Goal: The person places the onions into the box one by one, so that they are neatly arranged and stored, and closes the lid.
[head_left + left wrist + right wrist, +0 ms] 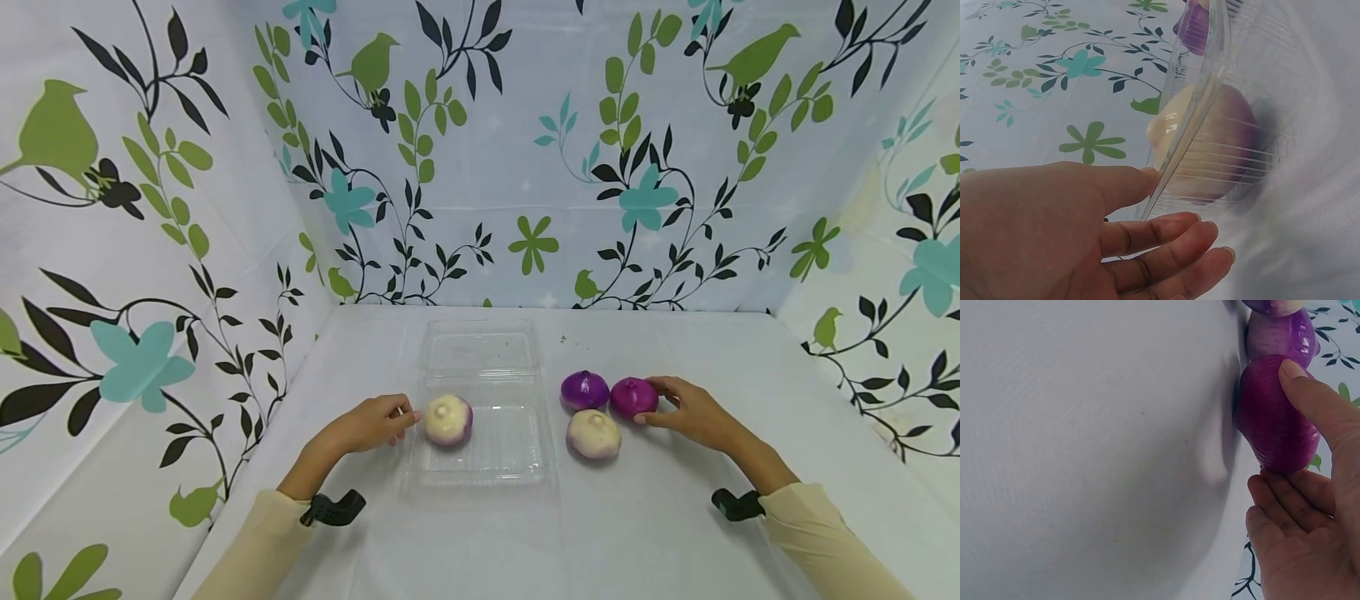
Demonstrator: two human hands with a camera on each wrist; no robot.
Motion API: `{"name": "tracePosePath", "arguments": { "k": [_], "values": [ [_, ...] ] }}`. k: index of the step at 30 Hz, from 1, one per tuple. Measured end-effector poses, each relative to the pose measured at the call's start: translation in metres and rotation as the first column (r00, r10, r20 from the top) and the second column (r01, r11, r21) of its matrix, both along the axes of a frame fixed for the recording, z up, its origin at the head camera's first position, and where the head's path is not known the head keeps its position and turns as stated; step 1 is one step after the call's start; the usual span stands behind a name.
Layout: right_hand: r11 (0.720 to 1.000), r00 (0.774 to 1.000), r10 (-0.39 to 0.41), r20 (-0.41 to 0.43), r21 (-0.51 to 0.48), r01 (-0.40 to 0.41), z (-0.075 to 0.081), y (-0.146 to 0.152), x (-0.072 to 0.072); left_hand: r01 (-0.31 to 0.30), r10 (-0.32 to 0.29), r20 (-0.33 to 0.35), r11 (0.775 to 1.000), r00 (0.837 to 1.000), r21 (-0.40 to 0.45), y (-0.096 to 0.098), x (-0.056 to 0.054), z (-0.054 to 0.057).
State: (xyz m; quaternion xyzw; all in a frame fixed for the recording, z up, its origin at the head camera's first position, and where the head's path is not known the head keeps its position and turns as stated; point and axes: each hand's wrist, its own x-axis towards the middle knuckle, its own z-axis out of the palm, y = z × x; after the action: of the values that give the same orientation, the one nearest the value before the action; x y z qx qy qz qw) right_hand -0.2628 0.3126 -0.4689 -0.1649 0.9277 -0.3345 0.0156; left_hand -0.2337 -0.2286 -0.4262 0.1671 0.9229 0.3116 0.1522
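Observation:
My left hand [377,422] pinches the left rim of a clear plastic clamshell box [517,442], its thumb lying on the edge in the left wrist view. Inside the open box, near that hand, sits a glossy cream-and-purple onion [448,419]. On the right, my right hand [693,410] grips a magenta onion [632,397] between thumb and fingers. In the right wrist view the thumb lies on that onion [1275,419], with fingertips at its far end. Close to it on the table are a violet onion [585,390] and a pale cream onion [594,434].
The box's lid [480,348] lies folded back behind its base. A white cloth covers the table [630,525], and patterned curtains [465,208] stand at the back and both sides. Dark wrist cameras [337,508] are strapped to both forearms.

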Motion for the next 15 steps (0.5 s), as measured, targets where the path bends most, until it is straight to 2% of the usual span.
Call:
{"name": "tracePosePath", "arguments": {
  "k": [15],
  "values": [
    [0.999, 1.0, -0.022, -0.004, -0.045, 0.021, -0.001, 0.0028, 0.005, 0.004, -0.004, 0.0, 1.0, 1.0, 0.003, -0.0013, 0.0003, -0.0011]
  ]
}}
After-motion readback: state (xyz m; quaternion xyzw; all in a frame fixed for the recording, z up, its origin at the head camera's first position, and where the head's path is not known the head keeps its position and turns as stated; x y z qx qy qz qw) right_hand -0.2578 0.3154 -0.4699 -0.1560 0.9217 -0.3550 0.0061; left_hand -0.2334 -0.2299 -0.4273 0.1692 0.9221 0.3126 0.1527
